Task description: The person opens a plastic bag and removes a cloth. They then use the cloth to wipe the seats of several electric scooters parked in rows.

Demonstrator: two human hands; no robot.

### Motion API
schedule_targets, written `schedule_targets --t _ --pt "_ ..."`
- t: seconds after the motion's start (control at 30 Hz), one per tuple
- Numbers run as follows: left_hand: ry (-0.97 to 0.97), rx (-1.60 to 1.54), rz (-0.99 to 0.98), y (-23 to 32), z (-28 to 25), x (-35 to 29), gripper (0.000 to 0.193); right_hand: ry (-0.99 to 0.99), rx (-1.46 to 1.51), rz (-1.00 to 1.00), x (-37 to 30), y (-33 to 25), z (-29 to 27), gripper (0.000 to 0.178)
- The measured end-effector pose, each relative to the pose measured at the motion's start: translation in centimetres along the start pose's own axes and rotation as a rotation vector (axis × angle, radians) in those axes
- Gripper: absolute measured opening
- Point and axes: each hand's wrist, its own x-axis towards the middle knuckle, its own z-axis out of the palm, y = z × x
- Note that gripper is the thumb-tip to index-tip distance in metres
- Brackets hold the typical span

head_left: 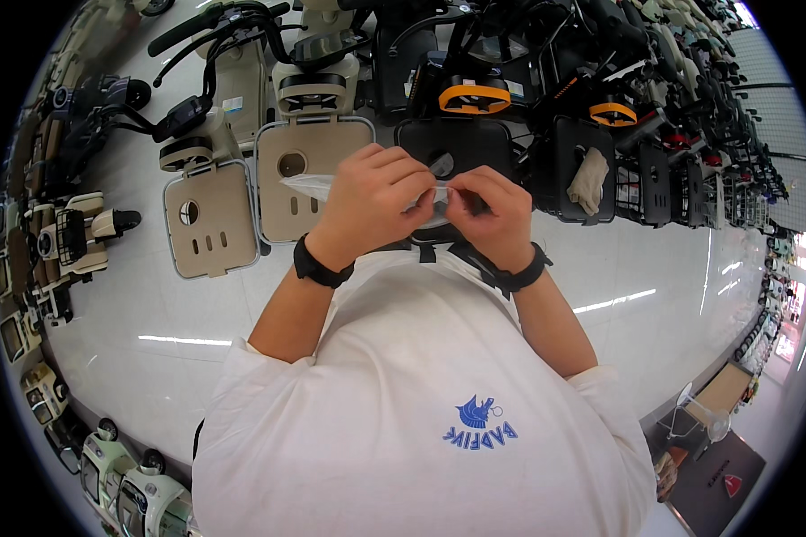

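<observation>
My left hand and my right hand meet in front of my chest, fingertips almost touching. Between them is a thin, whitish see-through plastic bag, one corner of which sticks out to the left past my left hand. Each hand pinches its edge with thumb and fingers, and most of the sheet is hidden behind the left hand. What it contains, if anything, I cannot make out. Just beyond my hands is a black basket lid with a round hole.
Electric scooters stand in a row ahead, with handlebars and beige basket lids facing me. A crumpled beige cloth lies on another black lid. More scooters line the left side. A white fan stands at the lower right.
</observation>
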Motion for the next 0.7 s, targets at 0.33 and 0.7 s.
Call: schedule_targets --t 0.33,0.7 --pt "-0.01 -0.012 0.046 0.1 -0.2 0.3 0.012 -0.048 -0.105 -0.191 1.1 -0.2 -0.8 0.022" --pt "-0.03 0.02 0.055 0.4 0.3 0.2 0.01 -0.06 -0.101 -0.154 0.7 0.3 -0.5 0.019"
